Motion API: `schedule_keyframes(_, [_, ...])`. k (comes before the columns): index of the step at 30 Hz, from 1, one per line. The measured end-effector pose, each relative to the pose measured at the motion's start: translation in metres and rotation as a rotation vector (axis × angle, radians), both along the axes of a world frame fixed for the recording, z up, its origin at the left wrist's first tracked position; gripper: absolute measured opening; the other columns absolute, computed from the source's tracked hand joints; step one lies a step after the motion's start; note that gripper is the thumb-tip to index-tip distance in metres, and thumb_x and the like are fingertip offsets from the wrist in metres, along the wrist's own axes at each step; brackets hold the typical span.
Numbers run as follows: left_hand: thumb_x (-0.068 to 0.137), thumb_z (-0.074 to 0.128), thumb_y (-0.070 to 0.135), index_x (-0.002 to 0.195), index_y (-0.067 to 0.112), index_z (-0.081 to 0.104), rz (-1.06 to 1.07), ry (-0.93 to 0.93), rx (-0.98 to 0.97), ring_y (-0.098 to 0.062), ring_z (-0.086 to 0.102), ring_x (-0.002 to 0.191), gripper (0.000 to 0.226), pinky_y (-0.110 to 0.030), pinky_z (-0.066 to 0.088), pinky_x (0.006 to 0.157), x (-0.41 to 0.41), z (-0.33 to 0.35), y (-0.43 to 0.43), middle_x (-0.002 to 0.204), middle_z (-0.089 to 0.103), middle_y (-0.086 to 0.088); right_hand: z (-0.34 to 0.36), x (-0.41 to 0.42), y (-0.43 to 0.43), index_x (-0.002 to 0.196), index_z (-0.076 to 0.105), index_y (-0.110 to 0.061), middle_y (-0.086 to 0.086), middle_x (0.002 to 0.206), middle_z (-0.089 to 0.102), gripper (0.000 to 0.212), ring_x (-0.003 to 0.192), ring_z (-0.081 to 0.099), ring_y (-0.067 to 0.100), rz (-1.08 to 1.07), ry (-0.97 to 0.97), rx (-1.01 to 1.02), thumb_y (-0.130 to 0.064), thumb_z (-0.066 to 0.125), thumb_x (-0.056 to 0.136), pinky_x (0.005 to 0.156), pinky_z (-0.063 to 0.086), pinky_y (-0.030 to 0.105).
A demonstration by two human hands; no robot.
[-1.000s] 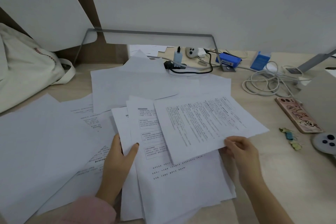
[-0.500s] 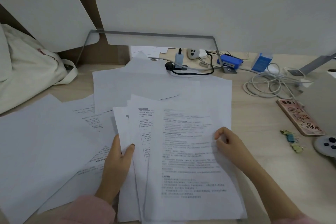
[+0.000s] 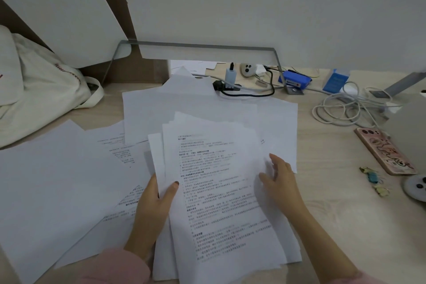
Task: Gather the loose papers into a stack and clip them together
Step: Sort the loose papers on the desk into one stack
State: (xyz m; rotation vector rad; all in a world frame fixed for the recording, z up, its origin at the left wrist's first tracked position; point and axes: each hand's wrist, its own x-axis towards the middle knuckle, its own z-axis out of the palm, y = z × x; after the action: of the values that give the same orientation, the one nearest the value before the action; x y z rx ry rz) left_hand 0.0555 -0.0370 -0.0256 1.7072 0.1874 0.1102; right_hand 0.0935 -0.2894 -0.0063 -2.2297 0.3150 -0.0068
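Observation:
A rough stack of printed papers (image 3: 219, 191) lies in front of me on the wooden desk. My left hand (image 3: 154, 205) grips its left edge, thumb on top. My right hand (image 3: 279, 180) rests flat on the stack's right side, fingers spread. More loose sheets (image 3: 57, 180) lie to the left, and others (image 3: 184, 108) behind the stack. Small binder clips (image 3: 372, 177) lie on the desk to the right, beyond my right hand.
A pink-cased phone (image 3: 385, 150) lies at the right, with coiled white cables (image 3: 345, 108) behind it. A power strip with plugs (image 3: 232, 83) and blue boxes (image 3: 295, 80) sit at the back. A cream tote bag (image 3: 39, 90) fills the left.
The top sheet, held skewed by my right hand, has been turned and laid square on the stack. My right hand has let go of it and now lies flat on the right side.

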Motion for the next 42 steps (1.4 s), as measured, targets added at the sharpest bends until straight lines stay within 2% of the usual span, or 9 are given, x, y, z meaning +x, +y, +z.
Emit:
schedule_keyframes(3, [0.089,0.055,0.006,0.101,0.035,0.057,0.040,-0.026,-0.136,0.000,0.064,0.097,0.031,-0.010,0.052,0.072,-0.003,0.009,-0.004,0.091,0.072,0.021,0.008,-0.007,-0.005,0.142,0.031,-0.016,0.003,0.139,0.046,0.061,0.126,0.045,0.021,-0.033,0.055,0.224,-0.016,0.060,0.088,0.103,0.040,0.036])
schedule_keyframes(7, [0.088,0.055,0.009,0.103,0.032,0.061,0.080,-0.065,-0.279,-0.006,0.067,0.096,0.027,-0.012,0.054,0.068,-0.006,0.032,-0.015,0.096,0.073,0.013,0.034,-0.017,-0.009,0.126,0.049,-0.013,0.006,0.122,0.062,0.039,0.104,0.062,0.023,-0.025,0.087,0.462,-0.014,0.058,0.088,0.086,0.051,0.037])
schedule_keyframes(10, [0.088,0.055,0.013,0.109,0.030,0.061,0.051,-0.138,-0.318,-0.006,0.067,0.098,0.027,-0.017,0.056,0.076,-0.004,0.063,-0.021,0.105,0.072,0.011,0.063,-0.025,-0.012,0.113,0.058,-0.015,0.007,0.112,0.069,0.026,0.099,0.066,0.025,0.023,-0.012,0.557,-0.006,0.054,0.088,0.087,0.052,0.046])
schedule_keyframes(13, [0.087,0.055,0.011,0.110,0.027,0.061,-0.007,-0.230,-0.332,-0.004,0.068,0.094,0.028,-0.015,0.054,0.072,0.001,0.097,-0.024,0.102,0.072,0.014,0.096,-0.032,-0.010,0.110,0.060,-0.024,-0.001,0.111,0.070,0.034,0.100,0.067,0.016,0.099,-0.170,0.616,0.000,0.052,0.088,0.083,0.055,0.036])
schedule_keyframes(18, [0.085,0.058,0.007,0.102,0.031,0.058,-0.103,-0.361,-0.276,0.001,0.068,0.085,0.030,-0.011,0.052,0.064,0.010,0.137,-0.028,0.088,0.072,0.024,0.134,-0.040,-0.011,0.115,0.057,-0.019,-0.005,0.102,0.072,0.040,0.092,0.069,0.010,0.189,-0.387,0.675,0.007,0.050,0.086,0.068,0.055,0.020])
schedule_keyframes(24, [0.064,0.063,0.036,0.104,0.032,0.054,-0.089,-0.437,-0.205,-0.002,0.066,0.092,0.041,-0.014,0.052,0.070,0.002,0.136,-0.032,0.094,0.069,0.024,0.122,-0.044,-0.016,0.113,0.058,-0.018,-0.010,0.101,0.071,0.040,0.094,0.066,0.004,0.112,-0.426,0.685,0.008,0.050,0.084,0.070,0.053,0.016])
schedule_keyframes(31, [0.073,0.057,0.025,0.099,0.034,0.052,-0.071,-0.416,-0.185,0.000,0.065,0.089,0.028,-0.012,0.052,0.067,-0.004,0.126,-0.048,0.091,0.067,0.026,0.109,-0.046,-0.008,0.111,0.062,-0.014,-0.009,0.098,0.072,0.031,0.089,0.067,0.002,0.059,-0.398,0.697,0.001,0.051,0.086,0.067,0.052,0.013])
schedule_keyframes(35, [0.074,0.056,0.019,0.100,0.031,0.051,-0.071,-0.466,-0.209,0.002,0.063,0.091,0.030,-0.010,0.050,0.070,-0.007,0.127,-0.044,0.091,0.066,0.026,0.116,-0.048,-0.015,0.115,0.058,-0.009,0.001,0.107,0.068,0.030,0.098,0.064,0.012,0.086,-0.488,0.702,-0.005,0.054,0.085,0.077,0.053,0.020])
schedule_keyframes(42, [0.075,0.058,0.027,0.114,0.038,0.050,-0.138,-0.204,-0.170,0.007,0.060,0.101,0.041,-0.009,0.050,0.076,-0.012,0.080,-0.056,0.104,0.066,0.027,0.065,-0.051,-0.018,0.120,0.057,-0.023,-0.013,0.111,0.066,0.029,0.098,0.063,-0.002,0.019,-0.210,0.629,-0.015,0.051,0.091,0.067,0.049,0.007])
